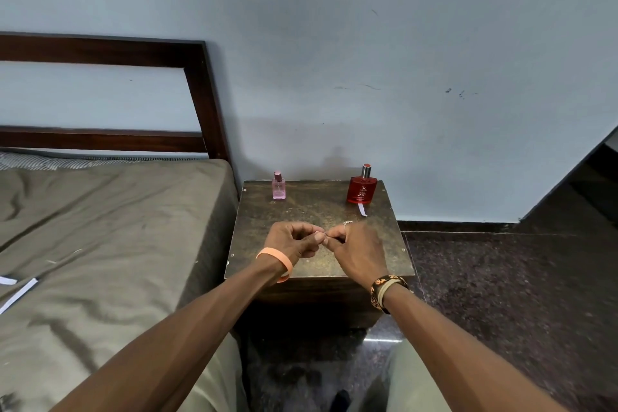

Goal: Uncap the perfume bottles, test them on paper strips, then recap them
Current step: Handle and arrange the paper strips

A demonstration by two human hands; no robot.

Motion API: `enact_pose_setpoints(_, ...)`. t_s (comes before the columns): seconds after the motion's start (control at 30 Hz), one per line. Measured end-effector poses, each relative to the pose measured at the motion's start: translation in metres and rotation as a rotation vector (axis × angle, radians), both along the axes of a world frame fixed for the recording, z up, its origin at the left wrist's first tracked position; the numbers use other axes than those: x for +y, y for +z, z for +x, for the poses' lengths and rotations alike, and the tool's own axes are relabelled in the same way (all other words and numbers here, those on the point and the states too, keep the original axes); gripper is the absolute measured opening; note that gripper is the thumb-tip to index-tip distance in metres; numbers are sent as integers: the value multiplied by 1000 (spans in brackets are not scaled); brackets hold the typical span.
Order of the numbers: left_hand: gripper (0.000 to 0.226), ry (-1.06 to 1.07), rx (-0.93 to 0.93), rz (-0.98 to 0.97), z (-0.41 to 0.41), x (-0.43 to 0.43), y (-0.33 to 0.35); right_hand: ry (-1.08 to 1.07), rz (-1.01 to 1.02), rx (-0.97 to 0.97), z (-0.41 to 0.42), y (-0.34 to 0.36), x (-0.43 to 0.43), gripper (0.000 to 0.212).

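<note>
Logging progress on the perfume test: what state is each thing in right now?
pink bottle: upright, cap on.
red bottle: upright, seems capped.
paper strip: flat, before the red bottle.
bed strips: lying flat.
left hand: pinches a small pale item.
right hand: pinches the same item.
</note>
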State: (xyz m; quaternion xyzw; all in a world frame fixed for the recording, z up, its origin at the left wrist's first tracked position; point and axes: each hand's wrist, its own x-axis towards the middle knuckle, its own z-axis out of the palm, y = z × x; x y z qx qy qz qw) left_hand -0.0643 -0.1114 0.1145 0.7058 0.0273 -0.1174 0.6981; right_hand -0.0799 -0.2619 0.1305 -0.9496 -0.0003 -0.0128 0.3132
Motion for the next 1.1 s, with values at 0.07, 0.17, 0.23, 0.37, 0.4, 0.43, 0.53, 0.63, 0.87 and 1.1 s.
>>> enact_pose_setpoints(0.07,12,-17,-15,52,0,0,0,16,-56,-9,0,0,1,19)
enact_pose_setpoints(0.17,11,8,-11,98,2,-1,0,44,-79,-10,0,2,2,18)
enact_pose_setpoints(0.23,8,64,32,34,1,-4,-1,46,-59,12,1,2,3,23)
enact_pose_setpoints(0.37,4,176,157,-171,-2,-12,-4,23,53,29,6,0,3,28)
enact_pose_setpoints(0.4,3,185,169,-180,-2,-14,-4,27,69,32,6,0,3,27)
enact_pose_setpoints(0.43,3,188,175,-182,-1,-15,-5,32,77,35,6,0,3,28)
enact_pose_setpoints(0.53,5,192,185,-166,2,-17,-5,26,53,25,6,-2,3,30)
enact_pose_setpoints(0.63,9,186,186,-116,6,-17,-6,27,-33,1,8,-3,4,29)
enact_pose_setpoints(0.87,7,175,266,-101,13,-9,-8,40,-212,-74,7,-1,12,22)
enact_pose_setpoints(1.1,10,220,424,-262,15,2,-14,88,-188,-133,7,-14,24,21)
